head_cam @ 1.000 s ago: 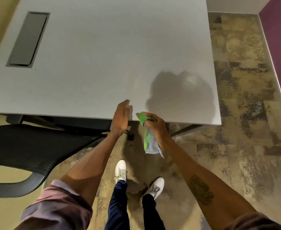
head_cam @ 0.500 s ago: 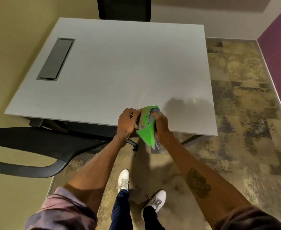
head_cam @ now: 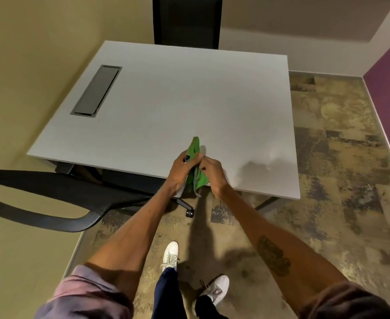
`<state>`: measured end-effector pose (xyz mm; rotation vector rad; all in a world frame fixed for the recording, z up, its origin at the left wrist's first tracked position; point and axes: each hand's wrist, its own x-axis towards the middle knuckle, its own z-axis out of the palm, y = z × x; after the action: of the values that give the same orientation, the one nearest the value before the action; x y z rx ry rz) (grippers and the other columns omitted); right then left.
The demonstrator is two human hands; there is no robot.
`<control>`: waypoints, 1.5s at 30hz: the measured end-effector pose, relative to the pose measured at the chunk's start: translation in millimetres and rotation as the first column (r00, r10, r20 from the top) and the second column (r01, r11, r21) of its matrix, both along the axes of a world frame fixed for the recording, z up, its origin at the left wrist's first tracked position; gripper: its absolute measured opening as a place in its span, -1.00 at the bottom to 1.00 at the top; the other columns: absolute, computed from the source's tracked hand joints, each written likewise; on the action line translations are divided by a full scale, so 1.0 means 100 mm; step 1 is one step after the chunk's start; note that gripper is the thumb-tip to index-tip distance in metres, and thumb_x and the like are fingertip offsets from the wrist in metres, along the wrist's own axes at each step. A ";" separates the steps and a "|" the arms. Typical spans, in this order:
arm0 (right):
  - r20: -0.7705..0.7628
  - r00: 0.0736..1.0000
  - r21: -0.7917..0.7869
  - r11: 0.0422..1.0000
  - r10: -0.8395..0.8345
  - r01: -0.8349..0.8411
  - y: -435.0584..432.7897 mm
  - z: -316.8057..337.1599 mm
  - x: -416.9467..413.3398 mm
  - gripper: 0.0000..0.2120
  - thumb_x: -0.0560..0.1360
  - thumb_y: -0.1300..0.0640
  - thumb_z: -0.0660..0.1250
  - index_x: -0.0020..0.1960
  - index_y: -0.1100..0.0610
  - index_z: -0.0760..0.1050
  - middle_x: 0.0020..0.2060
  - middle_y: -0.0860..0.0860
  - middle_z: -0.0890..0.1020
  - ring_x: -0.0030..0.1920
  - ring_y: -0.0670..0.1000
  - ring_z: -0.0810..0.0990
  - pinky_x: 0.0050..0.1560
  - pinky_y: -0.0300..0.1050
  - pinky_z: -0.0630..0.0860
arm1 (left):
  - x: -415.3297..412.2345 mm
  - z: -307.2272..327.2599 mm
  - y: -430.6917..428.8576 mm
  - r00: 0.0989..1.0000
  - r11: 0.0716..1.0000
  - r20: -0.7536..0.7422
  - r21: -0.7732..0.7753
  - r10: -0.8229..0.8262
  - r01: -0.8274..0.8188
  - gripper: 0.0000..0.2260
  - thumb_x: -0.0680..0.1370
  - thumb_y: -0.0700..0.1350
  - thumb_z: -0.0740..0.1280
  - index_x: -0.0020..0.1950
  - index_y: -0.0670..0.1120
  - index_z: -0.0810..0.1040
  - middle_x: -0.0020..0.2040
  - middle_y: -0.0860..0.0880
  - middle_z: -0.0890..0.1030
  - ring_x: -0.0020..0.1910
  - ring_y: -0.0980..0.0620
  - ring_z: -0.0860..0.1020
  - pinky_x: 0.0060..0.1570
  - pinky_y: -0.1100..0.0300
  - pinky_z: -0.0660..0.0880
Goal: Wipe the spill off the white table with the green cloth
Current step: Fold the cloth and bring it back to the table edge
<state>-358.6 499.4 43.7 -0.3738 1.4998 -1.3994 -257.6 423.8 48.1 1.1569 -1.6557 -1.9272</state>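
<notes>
The green cloth (head_cam: 196, 166) is bunched and creased, one corner poking upward, just below frame centre over the white counter's (head_cam: 189, 100) near edge. Left hand (head_cam: 180, 172) and right hand (head_cam: 213, 174) each have their grip clamped on it (fingers curled tight).

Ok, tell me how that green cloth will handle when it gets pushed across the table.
The green cloth looks floppy: it bunches and droops between the left hand and right hand. It probably weighs little, since fingertips alone hold it. Pushed flat on the white table, it would likely crumple unless pressed down.
</notes>
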 end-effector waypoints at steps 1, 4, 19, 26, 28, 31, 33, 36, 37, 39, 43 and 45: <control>-0.019 0.999 0.008 1.000 0.027 -0.027 -0.02 0.02 0.00 -0.74 0.59 0.16 0.21 0.15 0.13 0.64 -0.04 0.12 0.71 -0.07 0.04 0.68 -0.11 -0.17 0.63 | 0.02 0.02 -0.04 1.000 1.000 0.012 -0.013 0.019 -0.019 -0.77 0.57 0.08 0.45 0.19 0.07 0.58 0.00 0.10 0.71 -0.08 0.27 0.68 -0.16 0.43 0.57; -0.064 0.995 0.004 0.997 0.082 -0.082 -0.16 0.05 -0.01 -0.73 0.60 0.23 0.23 0.21 0.12 0.62 0.06 0.10 0.70 0.03 0.04 0.67 0.08 -0.13 0.61 | 0.09 0.05 -0.23 0.998 0.998 0.033 -0.042 0.044 -0.043 -0.89 0.62 -0.03 0.40 0.15 0.05 0.59 0.02 0.08 0.68 -0.06 0.21 0.66 -0.14 0.41 0.57; -0.256 0.929 0.078 0.964 0.267 -0.255 -1.41 0.13 0.08 -0.66 0.44 0.39 0.38 0.16 0.13 0.53 -0.02 0.04 0.65 -0.06 -0.11 0.65 -0.19 -0.37 0.54 | 0.84 0.48 -1.91 0.998 1.000 0.068 -0.002 -0.017 0.017 -0.81 0.65 -0.18 0.28 0.07 0.06 0.65 -0.07 0.11 0.72 -0.06 0.13 0.65 -0.04 0.17 0.58; -0.182 0.943 0.083 0.960 0.280 -0.269 -2.27 -0.12 0.76 -0.78 0.46 0.34 0.44 0.05 0.22 0.48 -0.05 0.16 0.52 -0.02 0.10 0.54 0.08 0.28 0.57 | 1.52 0.24 -2.85 0.979 0.987 0.195 -0.158 0.050 -0.019 -0.83 0.67 -0.11 0.32 0.24 0.02 0.62 0.11 0.02 0.69 0.11 0.02 0.65 0.13 0.07 0.59; -0.170 0.944 0.092 0.958 0.283 -0.271 -2.55 -0.18 0.98 -0.72 0.45 0.31 0.45 0.13 0.23 0.49 -0.03 0.15 0.55 -0.02 0.12 0.57 0.06 0.29 0.58 | 1.75 0.15 -3.09 0.968 0.981 0.236 -0.188 0.089 -0.045 -0.83 0.67 -0.08 0.31 0.24 0.02 0.61 0.13 -0.01 0.67 0.15 -0.05 0.63 0.20 -0.01 0.58; -0.129 0.948 0.113 0.954 0.293 -0.279 -2.91 -0.29 1.33 -0.77 0.44 0.28 0.45 0.05 0.14 0.50 -0.02 0.10 0.59 0.04 0.22 0.64 0.03 0.29 0.60 | 2.09 0.04 -3.42 0.942 0.973 0.312 -0.223 0.122 -0.052 -0.87 0.67 -0.07 0.29 0.15 0.05 0.61 0.06 0.01 0.68 0.09 -0.06 0.63 0.17 -0.02 0.56; -0.070 0.947 0.116 0.945 0.314 -0.305 -3.12 -0.37 1.56 -0.77 0.46 0.25 0.44 0.06 0.11 0.48 0.06 0.11 0.62 0.10 0.20 0.65 -0.01 0.24 0.65 | 2.29 -0.02 -3.66 0.917 0.967 0.373 -0.251 0.138 -0.044 -0.89 0.67 -0.07 0.30 0.14 0.02 0.60 0.02 0.01 0.66 0.06 -0.07 0.62 0.12 0.00 0.56; 0.030 0.949 0.114 0.942 0.314 -0.316 -3.38 -0.50 1.87 -0.76 0.50 0.23 0.42 0.13 0.12 0.46 0.14 0.12 0.60 0.09 0.11 0.65 -0.15 0.02 0.67 | 2.56 -0.11 -3.99 0.874 0.963 0.458 -0.268 0.162 -0.038 -0.92 0.63 -0.12 0.33 0.10 -0.06 0.57 -0.05 -0.01 0.61 -0.04 -0.05 0.57 -0.06 0.08 0.50; 0.070 0.949 0.126 0.941 0.307 -0.314 -3.46 -0.55 1.96 -0.75 0.50 0.24 0.41 0.14 0.14 0.46 0.16 0.12 0.60 0.11 0.11 0.65 -0.11 0.06 0.68 | 2.64 -0.14 -4.09 0.857 0.967 0.491 -0.253 0.154 -0.029 -0.91 0.62 -0.13 0.35 0.09 -0.10 0.54 -0.07 -0.04 0.59 -0.07 -0.05 0.55 -0.11 0.09 0.47; 0.130 0.943 0.165 0.931 0.307 -0.326 -3.60 -0.66 2.14 -0.71 0.51 0.25 0.39 0.20 0.18 0.45 0.19 0.14 0.59 0.14 0.16 0.64 0.04 0.22 0.65 | 2.77 -0.19 -4.29 0.826 0.980 0.553 -0.200 0.108 0.006 -0.88 0.59 -0.13 0.37 0.08 -0.13 0.50 -0.07 -0.10 0.57 -0.12 -0.06 0.52 -0.14 0.06 0.46; 0.243 0.932 0.210 0.923 0.269 -0.322 -3.82 -0.79 2.40 -0.71 0.52 0.29 0.37 0.22 0.23 0.44 0.10 0.14 0.60 0.11 0.23 0.65 0.05 0.21 0.64 | 2.89 -0.30 -4.64 0.695 0.962 0.719 -0.207 0.027 0.177 -0.82 0.58 -0.04 0.39 0.10 -0.06 0.48 -0.03 -0.11 0.58 -0.07 -0.10 0.53 -0.14 0.10 0.41; 0.287 0.925 0.209 0.927 0.248 -0.313 -3.92 -0.83 2.46 -0.74 0.53 0.31 0.35 0.19 0.24 0.44 0.03 0.11 0.60 0.05 0.21 0.65 -0.05 0.09 0.66 | 2.87 -0.38 -4.77 0.604 0.936 0.797 -0.220 0.010 0.274 -0.75 0.59 -0.02 0.38 0.21 -0.07 0.47 0.08 -0.16 0.58 0.00 -0.14 0.53 -0.11 0.10 0.37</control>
<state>-112.9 107.1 -39.5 -0.2288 1.3287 -0.9746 29.2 -53.5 10.3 1.9499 -2.4358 -1.1263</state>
